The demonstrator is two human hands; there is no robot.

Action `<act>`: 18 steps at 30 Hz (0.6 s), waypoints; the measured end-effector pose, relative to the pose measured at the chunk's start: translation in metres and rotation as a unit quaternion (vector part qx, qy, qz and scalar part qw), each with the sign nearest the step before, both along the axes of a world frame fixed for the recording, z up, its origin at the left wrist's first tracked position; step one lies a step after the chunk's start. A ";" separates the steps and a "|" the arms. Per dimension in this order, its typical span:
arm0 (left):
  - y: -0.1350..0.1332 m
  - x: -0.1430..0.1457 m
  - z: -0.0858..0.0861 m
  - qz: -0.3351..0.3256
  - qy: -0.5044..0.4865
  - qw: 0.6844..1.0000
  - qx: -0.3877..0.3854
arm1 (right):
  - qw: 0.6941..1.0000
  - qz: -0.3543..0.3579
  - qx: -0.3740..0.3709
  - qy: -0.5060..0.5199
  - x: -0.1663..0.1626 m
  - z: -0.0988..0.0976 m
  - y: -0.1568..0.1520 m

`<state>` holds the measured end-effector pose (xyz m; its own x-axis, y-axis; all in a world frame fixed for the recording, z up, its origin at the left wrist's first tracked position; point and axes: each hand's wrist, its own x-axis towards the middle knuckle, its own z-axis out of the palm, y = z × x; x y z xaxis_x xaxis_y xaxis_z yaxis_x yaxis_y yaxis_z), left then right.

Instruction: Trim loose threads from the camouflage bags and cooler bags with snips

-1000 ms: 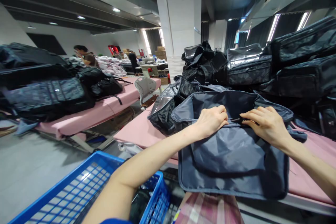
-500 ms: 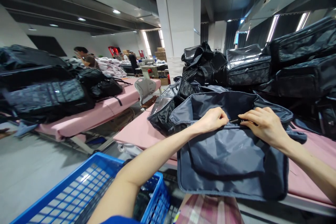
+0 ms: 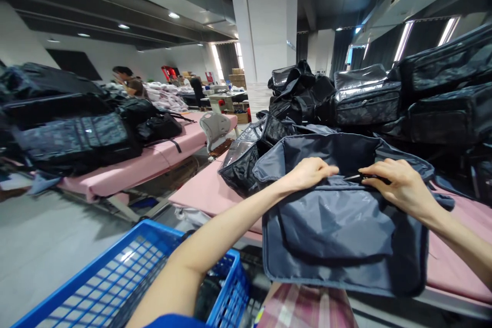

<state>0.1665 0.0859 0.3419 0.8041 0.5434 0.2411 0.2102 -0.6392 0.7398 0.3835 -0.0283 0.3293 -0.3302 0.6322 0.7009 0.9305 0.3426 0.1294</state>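
An open dark grey-blue fabric bag (image 3: 346,236) stands at the pink table's front edge, its flap hanging down toward me. At the bag's front rim, my left hand (image 3: 313,170) is closed, pinching the seam edge between thumb and fingers. My right hand (image 3: 400,182) is closed around what look like small thread snips (image 3: 352,178); a thin metal blade points left along the seam, and the dark handle is mostly covered by my fingers. A short gap separates the two hands. Part of the bag's inside lies in shadow.
Black camouflage bags (image 3: 365,100) are piled behind and to the right on the pink table (image 3: 203,189). A blue plastic basket (image 3: 126,251) stands on the floor at lower left. Another pink table (image 3: 126,169) bears more bags, with a person (image 3: 134,84) beyond.
My right hand has shifted slightly right, widening the gap to my left hand and showing more of the blade. The whole view has moved slightly; the bag stays in place.
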 end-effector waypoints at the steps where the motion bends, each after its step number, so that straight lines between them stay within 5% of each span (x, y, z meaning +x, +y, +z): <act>1: 0.001 0.000 -0.001 -0.011 0.016 1.000 0.015 | 1.000 -0.001 0.001 -0.006 0.000 0.000 -0.001; 18: 0.005 0.006 -0.008 -0.044 0.047 0.981 -0.183 | 0.998 0.021 -0.057 0.006 -0.008 0.003 0.007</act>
